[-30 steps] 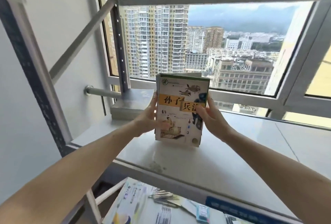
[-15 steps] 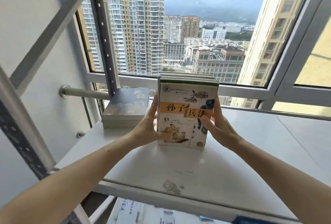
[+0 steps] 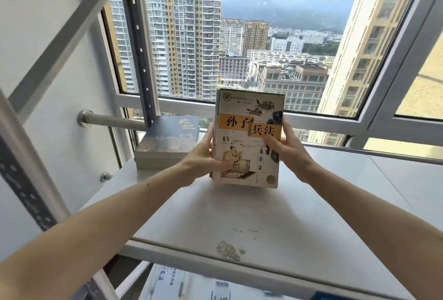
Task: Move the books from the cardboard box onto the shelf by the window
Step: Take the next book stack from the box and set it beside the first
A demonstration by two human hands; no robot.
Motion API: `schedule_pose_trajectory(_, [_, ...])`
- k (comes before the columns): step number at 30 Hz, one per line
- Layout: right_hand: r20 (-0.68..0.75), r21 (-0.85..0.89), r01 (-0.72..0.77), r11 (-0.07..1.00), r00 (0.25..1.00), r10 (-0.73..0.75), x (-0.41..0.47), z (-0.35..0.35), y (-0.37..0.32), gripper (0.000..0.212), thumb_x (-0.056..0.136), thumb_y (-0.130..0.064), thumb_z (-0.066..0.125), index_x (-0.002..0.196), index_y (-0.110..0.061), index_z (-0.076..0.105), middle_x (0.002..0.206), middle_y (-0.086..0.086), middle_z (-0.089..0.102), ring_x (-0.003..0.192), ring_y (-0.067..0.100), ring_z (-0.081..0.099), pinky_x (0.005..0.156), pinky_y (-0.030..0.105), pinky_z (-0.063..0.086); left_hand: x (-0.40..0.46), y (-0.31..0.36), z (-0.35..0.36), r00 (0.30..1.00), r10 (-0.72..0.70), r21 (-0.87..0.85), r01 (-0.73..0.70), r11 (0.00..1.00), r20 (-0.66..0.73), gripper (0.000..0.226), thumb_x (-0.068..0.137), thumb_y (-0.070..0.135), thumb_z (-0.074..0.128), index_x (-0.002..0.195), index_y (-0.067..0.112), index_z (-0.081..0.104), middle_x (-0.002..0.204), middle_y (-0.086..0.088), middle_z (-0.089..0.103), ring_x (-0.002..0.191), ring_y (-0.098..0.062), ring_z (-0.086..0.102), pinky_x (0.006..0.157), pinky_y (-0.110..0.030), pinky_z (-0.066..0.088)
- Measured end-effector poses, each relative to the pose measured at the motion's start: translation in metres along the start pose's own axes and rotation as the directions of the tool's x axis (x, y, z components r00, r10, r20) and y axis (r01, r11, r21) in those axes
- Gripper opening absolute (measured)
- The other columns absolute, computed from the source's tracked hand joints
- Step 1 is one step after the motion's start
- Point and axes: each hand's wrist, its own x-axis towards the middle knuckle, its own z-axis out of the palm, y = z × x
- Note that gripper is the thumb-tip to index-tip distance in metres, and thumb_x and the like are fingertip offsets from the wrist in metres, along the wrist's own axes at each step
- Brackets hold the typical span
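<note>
Furthest left of both hands, a grey metal upright [image 3: 140, 55] of the rack rises in front of the window [image 3: 275, 43], with a horizontal bar [image 3: 115, 120] running from the wall to it. Just left of the left hand, and a little farther back, a low stack of dark-covered books [image 3: 167, 142] lies flat on the white shelf [image 3: 239, 223], covers up, near the back left corner by the upright.

The left hand [image 3: 200, 159] reaches in from the lower left. Its fingers run up the left edge of the held books [image 3: 248, 141] and its thumb lies across the lower front cover, so it grips them from that side.

The held books stand upright between the two hands, long axis vertical, the front cover with its orange title band facing the camera and the top edge toward the window. More than one volume seems to be pressed together, as extra edges show at the left side. The bottom edge sits at or just above the shelf surface; whether it touches is unclear.

The right hand [image 3: 288, 151] comes in from the lower right. Its thumb presses on the right part of the cover below the title band and its fingers curl round the right edge behind, clasping the books.

Below the hands, at the shelf's front edge, a patch of chipped paint [image 3: 227, 250] shows.
</note>
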Motion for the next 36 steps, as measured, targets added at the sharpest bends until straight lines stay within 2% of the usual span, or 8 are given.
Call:
schedule_pose_trajectory(6, [0.065, 0.039, -0.401, 0.915, 0.915, 0.398, 0.040, -0.006, 0.008, 0.039, 0.096, -0.037, 0.058, 0.129, -0.019, 0.049, 0.104, 0.011, 0.071, 0.094, 0.029, 0.071, 0.072, 0.048, 0.060, 0.024, 0.010, 0.006, 0.943, -0.280, -0.019, 0.281, 0.960, -0.182, 0.044, 0.074, 0.008, 0.075, 0.115, 0.007, 0.059, 0.109, -0.013, 0.071, 0.099, -0.027, 0.069, 0.084, -0.040, 0.056])
schedule_pose_trajectory(12, [0.096, 0.043, -0.623, 0.781, 0.781, 0.617, 0.070, -0.005, 0.015, 0.029, 0.092, -0.039, 0.064, 0.106, -0.016, 0.055, 0.085, 0.011, 0.066, 0.069, 0.026, 0.067, 0.063, 0.038, 0.060, 0.043, 0.010, 0.006, 0.860, -0.424, -0.088, 0.417, 0.905, -0.285, 0.019, 0.075, 0.010, 0.075, 0.090, 0.006, 0.064, 0.092, -0.009, 0.071, 0.075, -0.021, 0.065, 0.059, -0.026, 0.047])
schedule_pose_trajectory(17, [0.042, -0.004, -0.699, 0.715, 0.714, 0.699, 0.084, 0.003, 0.008, 0.033, 0.088, -0.043, 0.066, 0.103, -0.014, 0.057, 0.091, 0.021, 0.066, 0.070, 0.030, 0.066, 0.062, 0.040, 0.059, 0.052, 0.019, 0.003, 0.814, -0.487, -0.128, 0.472, 0.872, -0.315, 0.013, 0.075, 0.012, 0.069, 0.087, 0.010, 0.064, 0.091, -0.010, 0.069, 0.071, -0.023, 0.063, 0.064, -0.028, 0.046])
schedule_pose_trajectory(21, [0.012, -0.095, -0.726, 0.682, 0.684, 0.730, 0.087, 0.007, 0.005, 0.040, 0.088, -0.048, 0.065, 0.104, -0.013, 0.053, 0.101, 0.021, 0.064, 0.075, 0.030, 0.065, 0.083, 0.045, 0.057, 0.055, 0.023, 0.000, 0.810, -0.458, -0.005, 0.491, 0.871, -0.366, 0.016, 0.078, 0.004, 0.067, 0.094, 0.004, 0.063, 0.097, -0.012, 0.064, 0.087, -0.025, 0.059, 0.074, -0.028, 0.044])
schedule_pose_trajectory(26, [-0.080, -0.360, -0.683, 0.636, 0.702, 0.708, 0.086, 0.008, -0.001, 0.042, 0.091, -0.058, 0.052, 0.081, -0.018, 0.050, 0.085, 0.008, 0.057, 0.068, 0.021, 0.051, 0.073, 0.033, 0.044, 0.056, 0.033, 0.001, 0.826, -0.429, 0.245, 0.530, 0.812, -0.366, 0.014, 0.083, 0.011, 0.069, 0.093, 0.008, 0.060, 0.083, -0.004, 0.059, 0.083, -0.016, 0.054, 0.068, -0.022, 0.045])
schedule_pose_trajectory(30, [-0.054, -0.306, -0.665, 0.681, 0.727, 0.685, 0.076, -0.001, -0.002, 0.044, 0.091, -0.056, 0.054, 0.091, -0.012, 0.054, 0.086, 0.007, 0.057, 0.068, 0.018, 0.054, 0.072, 0.033, 0.045, 0.060, 0.042, 0.007, 0.871, -0.330, 0.486, 0.480, 0.731, -0.364, 0.011, 0.084, 0.005, 0.062, 0.084, 0.007, 0.051, 0.075, -0.004, 0.050, 0.068, -0.017, 0.047, 0.058, -0.027, 0.038])
schedule_pose_trajectory(32, [-0.069, -0.276, -0.645, 0.713, 0.753, 0.655, 0.064, -0.011, -0.003, 0.048, 0.092, -0.054, 0.054, 0.101, -0.008, 0.056, 0.087, 0.007, 0.056, 0.069, 0.018, 0.054, 0.073, 0.034, 0.045, 0.067, 0.048, 0.010, 0.917, -0.209, 0.623, 0.386, 0.681, -0.339, 0.020, 0.080, 0.003, 0.060, 0.099, 0.002, 0.054, 0.095, -0.011, 0.061, 0.089, -0.024, 0.060, 0.075, -0.036, 0.053])
schedule_pose_trajectory(36, [-0.228, -0.302, -0.585, 0.752, 0.811, 0.539, 0.027, -0.047, -0.002, 0.041, 0.088, -0.044, 0.065, 0.101, -0.006, 0.061, 0.088, 0.009, 0.058, 0.076, 0.022, 0.058, 0.070, 0.033, 0.046, 0.084, 0.070, 0.033, 0.982, -0.017, 0.782, 0.158, 0.603, -0.186, 0.046, 0.079, 0.013, 0.065, 0.123, 0.009, 0.054, 0.122, -0.009, 0.059, 0.110, -0.025, 0.056, 0.097, -0.040, 0.050])
